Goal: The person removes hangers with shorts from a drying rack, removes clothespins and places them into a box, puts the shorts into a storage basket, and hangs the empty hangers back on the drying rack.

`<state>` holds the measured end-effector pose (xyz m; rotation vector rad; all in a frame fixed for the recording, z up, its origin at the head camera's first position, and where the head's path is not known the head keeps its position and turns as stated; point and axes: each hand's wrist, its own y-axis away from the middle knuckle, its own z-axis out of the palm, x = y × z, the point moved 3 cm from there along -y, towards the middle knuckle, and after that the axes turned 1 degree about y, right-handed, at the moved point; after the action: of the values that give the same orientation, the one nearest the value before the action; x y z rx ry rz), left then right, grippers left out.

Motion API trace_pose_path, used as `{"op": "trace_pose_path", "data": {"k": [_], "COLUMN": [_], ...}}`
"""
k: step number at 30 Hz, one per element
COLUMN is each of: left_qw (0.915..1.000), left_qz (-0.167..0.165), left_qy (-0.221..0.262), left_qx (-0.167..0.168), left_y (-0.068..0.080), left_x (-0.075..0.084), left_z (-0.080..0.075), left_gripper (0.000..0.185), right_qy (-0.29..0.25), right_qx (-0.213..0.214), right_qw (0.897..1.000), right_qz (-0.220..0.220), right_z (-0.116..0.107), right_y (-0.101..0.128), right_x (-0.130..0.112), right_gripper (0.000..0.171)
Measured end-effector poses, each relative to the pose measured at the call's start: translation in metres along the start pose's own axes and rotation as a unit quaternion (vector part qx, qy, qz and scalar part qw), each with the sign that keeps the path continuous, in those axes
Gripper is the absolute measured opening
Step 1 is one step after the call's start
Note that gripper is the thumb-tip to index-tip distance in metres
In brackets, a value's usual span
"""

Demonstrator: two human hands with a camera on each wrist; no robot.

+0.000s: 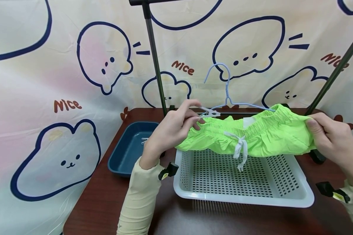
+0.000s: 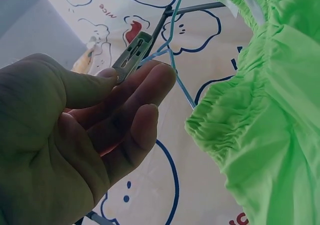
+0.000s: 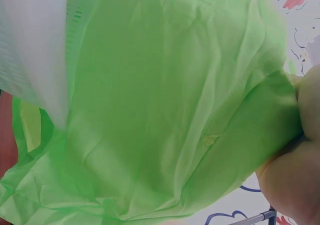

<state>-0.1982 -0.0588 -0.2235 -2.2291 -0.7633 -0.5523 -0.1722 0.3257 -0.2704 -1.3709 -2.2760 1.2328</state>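
Left hand (image 1: 172, 129) pinches a small white clip (image 1: 209, 113) between thumb and fingertips, at the left end of the green shorts (image 1: 253, 135); the left wrist view shows the clip (image 2: 131, 55) held at the fingertips, with the pale blue wire hanger (image 2: 172, 60) running just past them. Right hand (image 1: 330, 137) is curled round the right end of the shorts' waistband, fabric bunched in the grip. The hands are well apart, and the shorts are stretched between them in the air, above the white perforated basket (image 1: 244, 195), not touching it as far as I can tell. Shorts look light, thin and floppy, with an elastic gathered waist and a white drawstring (image 1: 239, 148) dangling at the middle; likely to sag and slide, so the waistband ends are the best hold. Hanger (image 1: 227, 98) looks stiff but light, its hook standing up behind the shorts, arm going into the waistband. Blue tray (image 1: 129, 150) sits left of the basket on the brown surface (image 1: 100, 202). Dark rack poles (image 1: 154, 55) stand at the far side, with a cartoon-print cloth backdrop (image 1: 61, 81) behind.
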Motion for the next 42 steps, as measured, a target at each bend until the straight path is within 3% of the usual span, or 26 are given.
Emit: {"op": "trace_pose_path", "data": {"k": [9,19,42], "left_qw": [0.9992,0.9979,0.9922], "left_qz": [0.004,-0.043,-0.103], "left_qy": [-0.012,-0.011,-0.019], "left_qx": [0.037,0.046,0.067], "left_y": [0.008,0.026,0.044], "left_x": [-0.010,-0.026,-0.056], "left_z": [-0.003,-0.012,-0.045], "left_gripper": [0.032,0.034,0.036], "right_qy": [-0.002,-0.009,-0.007], "right_qx": [0.006,0.006,0.009], "right_qw": [1.000,1.000,1.000], "right_qz": [0.000,0.003,0.015], "right_z": [0.000,0.001,0.001], "right_y": [0.001,0.000,0.000], "right_x": [0.001,0.002,0.002], "right_gripper": [0.022,0.025,0.026]}}
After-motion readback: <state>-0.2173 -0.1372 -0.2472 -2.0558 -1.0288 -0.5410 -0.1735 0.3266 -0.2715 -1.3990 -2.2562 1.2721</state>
